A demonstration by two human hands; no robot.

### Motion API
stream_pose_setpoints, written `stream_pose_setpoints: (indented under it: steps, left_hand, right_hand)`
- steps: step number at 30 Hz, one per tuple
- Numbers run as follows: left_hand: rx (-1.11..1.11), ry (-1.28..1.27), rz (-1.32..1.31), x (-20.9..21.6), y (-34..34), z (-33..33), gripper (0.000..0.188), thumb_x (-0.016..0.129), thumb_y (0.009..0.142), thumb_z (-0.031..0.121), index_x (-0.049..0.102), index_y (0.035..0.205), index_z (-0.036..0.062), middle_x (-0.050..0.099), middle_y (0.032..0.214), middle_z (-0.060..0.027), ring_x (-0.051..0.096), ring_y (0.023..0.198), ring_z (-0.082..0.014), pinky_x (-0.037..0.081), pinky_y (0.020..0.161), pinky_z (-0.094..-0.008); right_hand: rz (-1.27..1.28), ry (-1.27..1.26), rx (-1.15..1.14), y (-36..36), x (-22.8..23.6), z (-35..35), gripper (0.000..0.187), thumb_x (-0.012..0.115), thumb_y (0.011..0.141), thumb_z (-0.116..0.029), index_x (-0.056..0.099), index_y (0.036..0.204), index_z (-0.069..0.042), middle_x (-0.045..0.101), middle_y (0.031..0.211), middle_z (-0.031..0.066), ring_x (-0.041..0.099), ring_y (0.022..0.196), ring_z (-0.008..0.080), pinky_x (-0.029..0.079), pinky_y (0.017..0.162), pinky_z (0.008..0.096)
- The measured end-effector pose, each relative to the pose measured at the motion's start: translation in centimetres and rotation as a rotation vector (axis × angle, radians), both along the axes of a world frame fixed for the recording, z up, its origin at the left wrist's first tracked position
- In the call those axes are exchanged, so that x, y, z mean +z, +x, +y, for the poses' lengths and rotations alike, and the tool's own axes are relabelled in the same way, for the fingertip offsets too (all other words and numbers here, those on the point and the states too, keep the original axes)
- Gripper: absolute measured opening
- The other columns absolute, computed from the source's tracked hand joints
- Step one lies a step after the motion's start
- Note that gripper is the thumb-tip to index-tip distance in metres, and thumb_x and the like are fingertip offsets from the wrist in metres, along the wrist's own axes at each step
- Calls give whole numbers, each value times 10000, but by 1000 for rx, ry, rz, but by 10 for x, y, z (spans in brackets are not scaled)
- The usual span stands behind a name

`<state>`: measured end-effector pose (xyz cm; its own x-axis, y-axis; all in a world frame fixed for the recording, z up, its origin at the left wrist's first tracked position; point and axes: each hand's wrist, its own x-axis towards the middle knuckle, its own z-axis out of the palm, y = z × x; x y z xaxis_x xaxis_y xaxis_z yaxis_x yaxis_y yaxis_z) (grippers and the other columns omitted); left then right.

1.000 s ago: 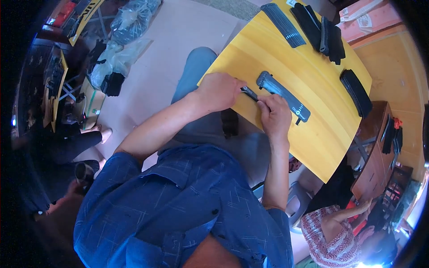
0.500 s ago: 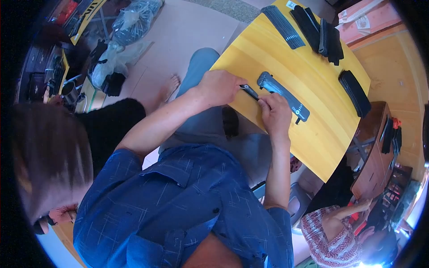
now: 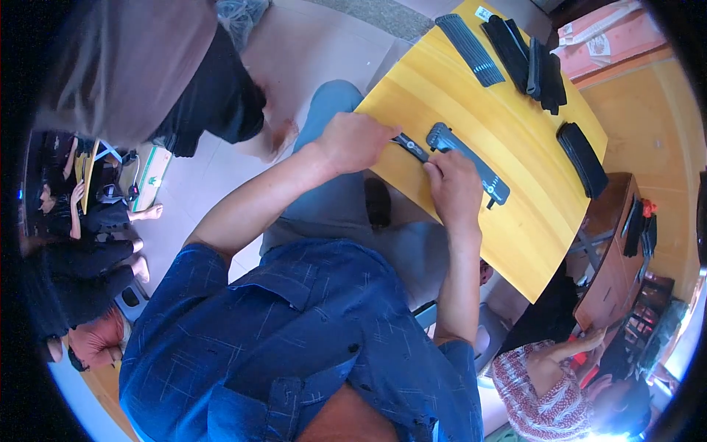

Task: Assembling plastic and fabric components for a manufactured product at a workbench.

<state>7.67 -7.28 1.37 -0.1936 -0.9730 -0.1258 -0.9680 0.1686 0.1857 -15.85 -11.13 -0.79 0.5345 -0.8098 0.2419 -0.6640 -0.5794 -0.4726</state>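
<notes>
the left hand (image 3: 357,143) and right hand (image 3: 454,183) pinch opposite ends of a dark strip (image 3: 412,147) at the near left edge of the counter (image 3: 534,247), just left of a grey pack (image 3: 444,137). it looks light, thin and bendable, best gripped by its ends.
</notes>
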Motion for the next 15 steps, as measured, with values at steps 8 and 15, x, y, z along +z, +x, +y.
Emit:
stream_pose_setpoints:
  steps: [8,15]
  left_hand:
    - [-35,-3,22,-8,2,-4,345,526,990,200,687,1295,191,745,893,-139,734,819,-348,579,679,-503]
    - [3,-3,108,-8,9,5,344,552,980,198,688,1296,182,746,907,-154,733,831,-356,573,702,-512]
  right_hand:
    - [-39,-95,8,38,-14,-13,103,728,864,-186,740,906,-92,657,888,111,648,907,326,542,762,453]
    - [-22,-67,10,46,-11,0,119,709,877,-178,708,846,-64,645,858,117,662,839,338,551,725,459]
